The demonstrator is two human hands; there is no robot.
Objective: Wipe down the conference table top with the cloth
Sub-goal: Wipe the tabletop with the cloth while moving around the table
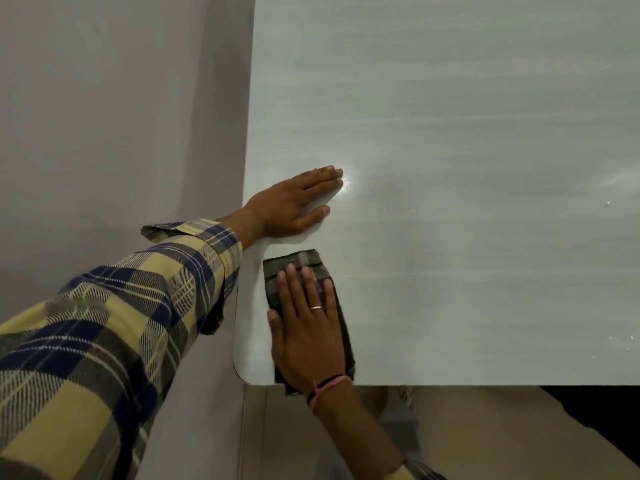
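- Two hands were on the pale table top (450, 133), both near its rounded near-left corner.
- The right hand (308, 327) lay flat on a dark checked cloth (294, 263), fingers straight and close together, pressing it onto the surface; nothing was gripped or pinched.
- The cloth was folded into a long strip just inside the table's left edge, its far end showing beyond the fingertips and its near end reaching the front edge under the wrist.
- A ring (317, 307) sat on one finger of that hand, and bands (329, 384) circled the wrist.
- The left hand (294, 202) rested palm down on the bare top just beyond the cloth, fingers straight and together, thumb apart, holding nothing.
- Its arm wore a yellow and blue plaid sleeve (121, 323), reaching in from the left.
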